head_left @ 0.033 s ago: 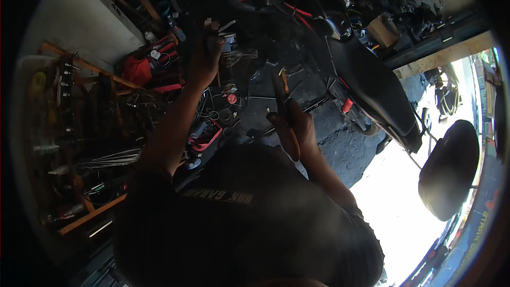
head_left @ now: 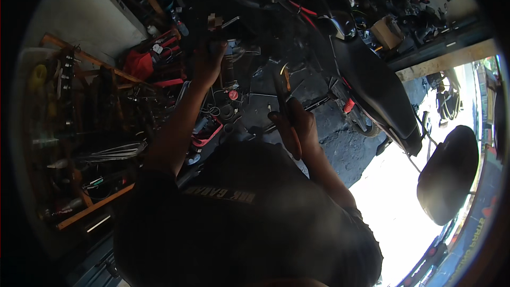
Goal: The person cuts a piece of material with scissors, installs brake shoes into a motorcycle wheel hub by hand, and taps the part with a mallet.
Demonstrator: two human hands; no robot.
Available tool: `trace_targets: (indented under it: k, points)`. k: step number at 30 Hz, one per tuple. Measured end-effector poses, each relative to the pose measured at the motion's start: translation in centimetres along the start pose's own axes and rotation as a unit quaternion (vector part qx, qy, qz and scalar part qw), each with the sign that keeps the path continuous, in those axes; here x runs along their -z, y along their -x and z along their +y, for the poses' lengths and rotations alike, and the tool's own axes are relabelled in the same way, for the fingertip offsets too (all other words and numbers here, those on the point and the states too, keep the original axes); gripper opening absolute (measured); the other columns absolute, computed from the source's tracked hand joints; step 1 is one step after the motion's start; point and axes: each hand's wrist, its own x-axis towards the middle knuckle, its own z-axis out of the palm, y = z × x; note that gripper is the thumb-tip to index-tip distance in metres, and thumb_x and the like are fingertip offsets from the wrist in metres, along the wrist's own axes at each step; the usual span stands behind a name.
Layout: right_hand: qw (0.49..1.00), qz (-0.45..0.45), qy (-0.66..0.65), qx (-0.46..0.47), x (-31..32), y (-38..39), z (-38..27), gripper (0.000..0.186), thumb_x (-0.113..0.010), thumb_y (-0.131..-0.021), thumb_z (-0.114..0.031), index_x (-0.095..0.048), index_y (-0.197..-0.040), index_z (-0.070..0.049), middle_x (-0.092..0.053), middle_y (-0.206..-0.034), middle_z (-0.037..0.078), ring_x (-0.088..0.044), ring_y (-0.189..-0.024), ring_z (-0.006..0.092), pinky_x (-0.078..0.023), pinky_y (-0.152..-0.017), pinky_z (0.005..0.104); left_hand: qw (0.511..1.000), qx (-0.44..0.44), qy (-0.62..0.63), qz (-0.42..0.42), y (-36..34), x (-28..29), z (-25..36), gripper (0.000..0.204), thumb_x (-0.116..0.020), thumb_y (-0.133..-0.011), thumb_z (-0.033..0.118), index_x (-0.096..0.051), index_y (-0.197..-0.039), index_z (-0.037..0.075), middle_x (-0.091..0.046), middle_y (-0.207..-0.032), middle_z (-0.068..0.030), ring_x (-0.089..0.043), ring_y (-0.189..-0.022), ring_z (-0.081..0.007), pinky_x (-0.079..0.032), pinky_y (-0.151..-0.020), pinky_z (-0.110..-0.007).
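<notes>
My right hand (head_left: 303,127) is closed around a long, narrow tool with a dark body and orange parts (head_left: 294,146). The tool points away from me, and its exact kind is too dark to tell. Farther off to the left, my left hand (head_left: 211,64) is raised with its fingers curled. Something dark seems to be in or just beyond those fingers, but shadow hides what it is. A small light-brown block (head_left: 214,21) shows just past the left hand.
A motorcycle with a long black seat (head_left: 366,69) stands at the right, its red spring (head_left: 348,106) showing. Tools and parts litter the dark floor (head_left: 340,154). A red bag (head_left: 139,65) and a wooden-framed rack (head_left: 95,212) are at the left. A round dark mirror (head_left: 449,175) juts in at right.
My left hand has come slightly nearer to me. My right hand keeps its hold on the tool. The whole view has shifted a little.
</notes>
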Motion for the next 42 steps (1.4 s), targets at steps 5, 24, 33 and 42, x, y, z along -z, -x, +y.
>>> trace_targets:
  k: [5, 24, 33, 42]
  points:
    - [0.988, -0.071, 0.046, -0.126, -0.5, 0.7, 1.5, 0.03, -0.069, -0.084, -0.026, -0.051, -0.084, -0.002, -0.057, -0.065, 0.014, -0.056, -0.063, 0.0268, -0.045, -0.056, 0.0363, 0.931, 0.296, -0.214, -0.021, 11.3, 1.1, -19.1, 0.081, -0.055, -0.085, 0.061, -0.044, -0.132, -0.004, -0.048, -0.131, -0.0289, -0.044, -0.125, -0.0409, -0.035, -0.103, -0.043]
    - [0.989, -0.122, 0.052, 0.069, -5.6, -2.6, -2.2, 0.032, -0.071, -0.081, -0.024, -0.051, -0.097, -0.005, -0.064, -0.073, 0.017, -0.065, -0.07, 0.0402, -0.05, -0.055, 0.0442, 0.779, 0.194, 0.571, -0.171, 10.1, 2.0, 3.0, 0.047, -0.052, -0.094, 0.04, -0.054, -0.125, 0.005, -0.058, -0.123, -0.0086, -0.054, -0.114, -0.0219, -0.038, -0.099, -0.042]
    - [0.994, -0.104, -0.022, 0.028, -3.5, -2.8, -2.3, 0.05, -0.072, -0.077, -0.021, -0.051, -0.12, -0.004, -0.067, -0.078, 0.014, -0.068, -0.075, 0.0316, -0.05, -0.069, 0.0387, 0.821, 0.3, 0.48, -0.077, 8.2, 0.9, 10.9, 0.029, -0.058, -0.093, 0.027, -0.057, -0.11, 0.003, -0.057, -0.094, -0.0058, -0.057, -0.096, -0.0184, -0.045, -0.091, -0.037]
    - [0.963, -0.268, -0.026, -0.021, 0.3, -1.4, -1.4, 0.064, -0.079, -0.073, -0.03, -0.046, -0.123, -0.007, -0.063, -0.076, 0.015, -0.065, -0.073, 0.0323, -0.048, -0.066, 0.0379, 0.939, 0.158, 0.304, -0.036, 4.1, 3.6, 9.1, 0.024, -0.058, -0.093, 0.027, -0.059, -0.097, 0.003, -0.058, -0.078, -0.0027, -0.054, -0.068, -0.0103, -0.044, -0.064, -0.026]
